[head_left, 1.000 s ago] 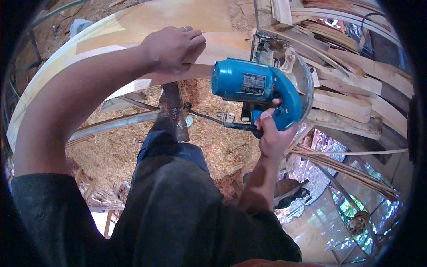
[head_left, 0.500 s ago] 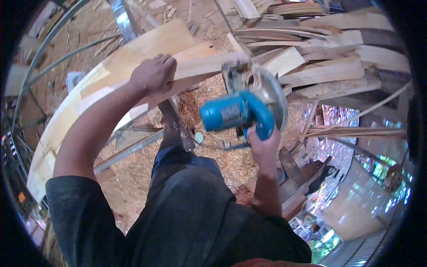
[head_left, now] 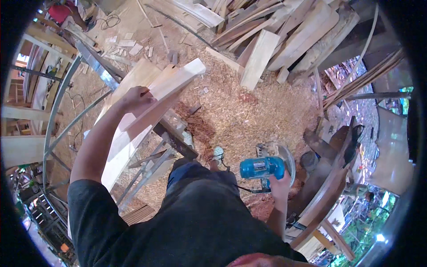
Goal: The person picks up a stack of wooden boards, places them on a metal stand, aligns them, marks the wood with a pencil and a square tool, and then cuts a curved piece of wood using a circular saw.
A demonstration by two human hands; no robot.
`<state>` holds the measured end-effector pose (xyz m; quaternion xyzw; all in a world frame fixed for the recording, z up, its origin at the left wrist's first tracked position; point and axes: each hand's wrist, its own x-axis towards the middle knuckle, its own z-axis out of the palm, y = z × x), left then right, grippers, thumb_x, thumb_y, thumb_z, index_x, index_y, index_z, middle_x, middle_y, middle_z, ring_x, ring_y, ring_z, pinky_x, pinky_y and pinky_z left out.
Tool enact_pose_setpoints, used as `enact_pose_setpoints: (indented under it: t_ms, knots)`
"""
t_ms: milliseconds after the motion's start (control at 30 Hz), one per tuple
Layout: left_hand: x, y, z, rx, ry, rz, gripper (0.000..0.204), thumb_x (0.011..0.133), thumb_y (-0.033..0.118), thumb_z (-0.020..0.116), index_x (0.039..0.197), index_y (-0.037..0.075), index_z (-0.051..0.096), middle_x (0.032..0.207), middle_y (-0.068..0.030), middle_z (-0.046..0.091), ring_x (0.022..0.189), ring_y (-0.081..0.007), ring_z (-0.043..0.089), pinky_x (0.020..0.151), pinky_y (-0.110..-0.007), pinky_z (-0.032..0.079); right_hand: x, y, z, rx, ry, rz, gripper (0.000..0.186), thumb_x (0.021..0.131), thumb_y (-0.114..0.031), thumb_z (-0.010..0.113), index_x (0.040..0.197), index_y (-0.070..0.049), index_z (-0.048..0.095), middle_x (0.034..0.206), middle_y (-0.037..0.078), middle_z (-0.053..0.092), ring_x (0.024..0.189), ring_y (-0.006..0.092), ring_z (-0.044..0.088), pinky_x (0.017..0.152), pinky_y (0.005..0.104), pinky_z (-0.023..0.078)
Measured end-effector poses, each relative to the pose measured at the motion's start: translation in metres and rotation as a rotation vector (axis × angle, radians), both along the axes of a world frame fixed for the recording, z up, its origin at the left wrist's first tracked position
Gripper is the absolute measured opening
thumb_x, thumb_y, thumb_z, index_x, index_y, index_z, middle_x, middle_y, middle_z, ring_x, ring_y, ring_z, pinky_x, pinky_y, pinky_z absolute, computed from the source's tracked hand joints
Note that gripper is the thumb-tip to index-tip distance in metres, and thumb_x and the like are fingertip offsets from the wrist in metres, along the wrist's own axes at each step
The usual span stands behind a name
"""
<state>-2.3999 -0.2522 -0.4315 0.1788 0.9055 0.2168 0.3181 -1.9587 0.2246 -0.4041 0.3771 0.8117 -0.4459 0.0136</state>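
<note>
In my right hand (head_left: 279, 186) is a blue circular saw (head_left: 261, 168), gripped by its rear handle. It hangs over the sawdust to the right of my legs, apart from any wood. The saw's guard and base plate show at its far and right sides. My left hand (head_left: 138, 100) is closed over the upper edge of a pale wooden board (head_left: 180, 80), its fingertips partly hidden. That board stands on edge, its far end pointing away to the right. Beneath it are wide pale sheets (head_left: 138, 75) and a dark wooden support (head_left: 175, 140).
Piled planks (head_left: 307, 33) fill the far right, with a short pale offcut (head_left: 260, 60) before them. Curved timber (head_left: 327, 191) and dark scraps lie to my right. A curved metal frame (head_left: 49, 129) stands at left. Another person (head_left: 62, 13) is at the far left. Sawdust covers the ground.
The circular saw has come away from the board's end, moving nearer me and lower. The view has shifted, showing more ground. My left hand remains on the board.
</note>
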Motion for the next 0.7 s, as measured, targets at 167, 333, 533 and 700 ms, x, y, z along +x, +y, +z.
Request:
enact_pose_setpoints:
  t_ms: [167, 333, 533, 700]
  knots:
    - [0.011, 0.01, -0.006, 0.026, 0.127, -0.021, 0.045, 0.083, 0.03, 0.081, 0.112, -0.003, 0.07, 0.107, -0.0206, 0.073, 0.103, -0.0373, 0.07, 0.089, -0.044, 0.054, 0.018, -0.006, 0.017, -0.09, 0.014, -0.283, 0.018, 0.083, -0.005, 0.064, 0.1, -0.002, 0.064, 0.073, 0.003, 0.062, 0.054, 0.0098, 0.055, 0.048, 0.0273, 0.046]
    - [0.038, 0.027, 0.001, -0.139, 0.171, 0.149, 0.045, 0.081, 0.019, 0.084, 0.116, 0.001, 0.061, 0.107, -0.0196, 0.071, 0.105, -0.0342, 0.069, 0.091, -0.043, 0.052, 0.019, 0.0, 0.005, -0.101, 0.081, -0.281, 0.01, 0.085, -0.004, 0.063, 0.094, -0.003, 0.061, 0.072, 0.003, 0.062, 0.053, 0.0105, 0.056, 0.048, 0.0276, 0.045]
    - [0.043, 0.032, 0.01, -0.232, 0.278, -0.164, 0.051, 0.073, 0.034, 0.087, 0.107, 0.004, 0.063, 0.105, -0.0201, 0.071, 0.105, -0.039, 0.068, 0.088, -0.049, 0.053, 0.016, 0.005, -0.001, -0.125, 0.112, -0.23, 0.024, 0.081, -0.004, 0.067, 0.105, 0.001, 0.063, 0.072, 0.006, 0.064, 0.055, 0.0135, 0.058, 0.048, 0.0312, 0.046]
    - [0.038, 0.022, 0.125, 0.19, 0.559, 0.14, 0.037, 0.072, 0.03, 0.089, 0.089, 0.004, 0.069, 0.084, -0.0089, 0.069, 0.08, -0.0219, 0.068, 0.071, -0.038, 0.053, 0.006, 0.009, 0.006, -0.148, 0.083, -0.171, 0.026, 0.081, -0.004, 0.067, 0.106, 0.0, 0.063, 0.072, 0.006, 0.064, 0.052, 0.0135, 0.057, 0.047, 0.0314, 0.046]
